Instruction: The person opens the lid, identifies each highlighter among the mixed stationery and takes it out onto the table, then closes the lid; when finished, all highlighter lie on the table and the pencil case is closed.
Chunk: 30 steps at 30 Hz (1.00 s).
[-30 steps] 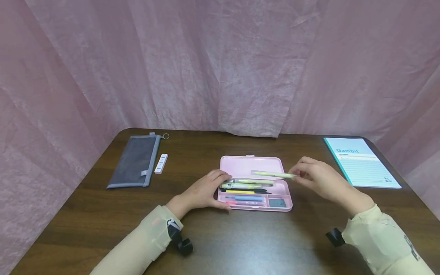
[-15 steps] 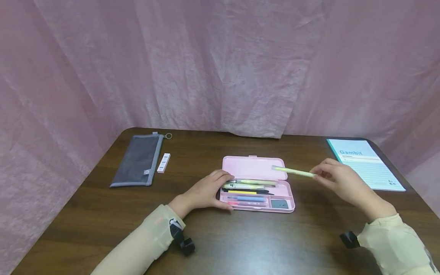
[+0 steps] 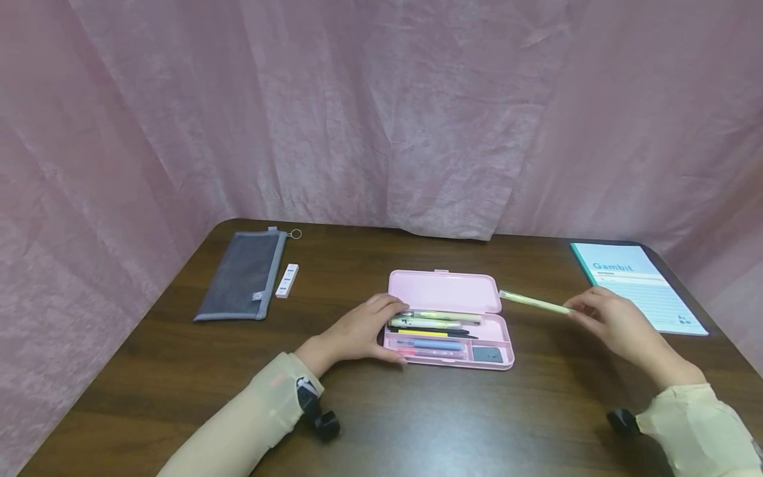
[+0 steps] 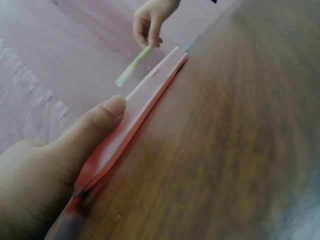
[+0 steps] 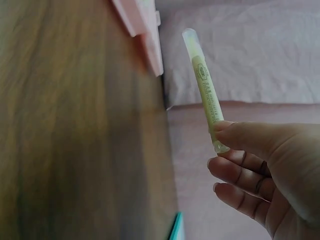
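Note:
My right hand [image 3: 622, 331] pinches a pale yellow highlighter [image 3: 534, 303] by one end, in the air to the right of the pink pencil case [image 3: 444, 290]. In the right wrist view, thumb and fingers hold the highlighter [image 5: 206, 92] near its lower end, its clear tip pointing up. The pencil case lies with its lid folded back. My left hand [image 3: 356, 332] grips its left end, thumb at the front wall and fingers at the back. Inside are light green pens [image 3: 441, 317], black and yellow pencils [image 3: 429, 332], a blue pen [image 3: 438, 344] and a grey-blue block [image 3: 487, 354].
A grey mesh zip pouch [image 3: 241, 275] with a key ring lies at the left, a small white strip [image 3: 287, 281] beside it. On the right is a notebook [image 3: 640, 285] marked "Gambit". A pink curtain [image 3: 381, 119] hangs behind the brown table [image 3: 453, 424].
My right hand has carried the highlighter rightward, from above the pencil case to beyond its right side. The left hand has stayed on the case's left end.

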Tool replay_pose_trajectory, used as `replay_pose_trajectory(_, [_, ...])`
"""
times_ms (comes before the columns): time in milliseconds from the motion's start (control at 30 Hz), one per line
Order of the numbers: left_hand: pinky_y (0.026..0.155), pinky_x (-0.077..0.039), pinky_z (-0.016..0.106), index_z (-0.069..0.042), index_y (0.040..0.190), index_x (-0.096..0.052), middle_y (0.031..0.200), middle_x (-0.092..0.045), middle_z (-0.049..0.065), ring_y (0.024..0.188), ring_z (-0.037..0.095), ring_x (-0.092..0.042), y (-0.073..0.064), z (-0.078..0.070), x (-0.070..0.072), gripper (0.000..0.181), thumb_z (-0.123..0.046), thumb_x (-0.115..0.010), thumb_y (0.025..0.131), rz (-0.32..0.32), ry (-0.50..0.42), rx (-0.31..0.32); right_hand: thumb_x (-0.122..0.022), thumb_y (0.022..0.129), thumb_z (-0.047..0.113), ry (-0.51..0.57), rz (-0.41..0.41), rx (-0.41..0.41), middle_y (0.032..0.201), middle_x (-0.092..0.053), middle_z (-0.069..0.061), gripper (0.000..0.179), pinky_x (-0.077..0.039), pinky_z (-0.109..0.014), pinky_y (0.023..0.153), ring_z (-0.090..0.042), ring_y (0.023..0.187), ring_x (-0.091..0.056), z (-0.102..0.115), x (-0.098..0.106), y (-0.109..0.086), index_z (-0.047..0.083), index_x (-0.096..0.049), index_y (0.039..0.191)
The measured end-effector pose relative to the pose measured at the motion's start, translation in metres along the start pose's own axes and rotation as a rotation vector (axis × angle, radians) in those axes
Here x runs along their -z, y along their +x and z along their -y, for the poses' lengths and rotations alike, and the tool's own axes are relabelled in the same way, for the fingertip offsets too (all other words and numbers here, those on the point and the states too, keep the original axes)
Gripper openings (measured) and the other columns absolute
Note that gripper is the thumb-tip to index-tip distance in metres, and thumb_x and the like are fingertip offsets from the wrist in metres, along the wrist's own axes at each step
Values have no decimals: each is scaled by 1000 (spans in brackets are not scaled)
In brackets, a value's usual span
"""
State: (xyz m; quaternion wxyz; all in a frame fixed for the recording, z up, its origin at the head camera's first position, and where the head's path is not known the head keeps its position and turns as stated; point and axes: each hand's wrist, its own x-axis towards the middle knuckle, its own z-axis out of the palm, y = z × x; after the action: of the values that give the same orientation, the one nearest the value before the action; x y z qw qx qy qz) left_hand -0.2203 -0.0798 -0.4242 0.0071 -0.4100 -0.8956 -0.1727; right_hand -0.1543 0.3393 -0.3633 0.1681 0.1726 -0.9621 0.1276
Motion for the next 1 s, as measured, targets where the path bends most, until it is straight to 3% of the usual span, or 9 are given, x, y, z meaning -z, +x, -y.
replay_pose_trajectory(333, [109,-42,36,-16,140,-44,137,-48,2,131,17,-42,2,-2,4,95,-70,-71,68,-1,7,-5,-73,82,7,-10,78,-102,81,-63,-4,10,-48,-36,64,-15,72,-56,-21,-13,-8,2,-70,91])
replay_pose_trajectory(600, [111,-41,34,-16,140,-44,138,-48,2,132,16,-42,2,-2,5,95,-69,-73,67,5,12,2,-73,82,8,4,109,-125,79,-62,-1,10,-45,-30,62,-6,71,-49,-34,-19,-13,5,-70,90])
replay_pose_trajectory(833, [110,-41,36,-15,140,-45,138,-49,2,132,18,-42,2,-2,4,94,-69,-72,68,7,15,-3,-76,79,8,5,98,-91,76,-61,5,10,-43,-27,60,2,69,-46,-42,-25,-14,8,-71,87])
replay_pose_trajectory(1000, [111,-40,36,-17,142,-43,140,-47,1,133,17,-41,0,-2,2,95,-71,-71,68,33,-12,23,-75,80,9,18,149,-124,76,-61,4,10,-43,-29,62,-1,70,-48,-43,-28,-14,7,-71,88])
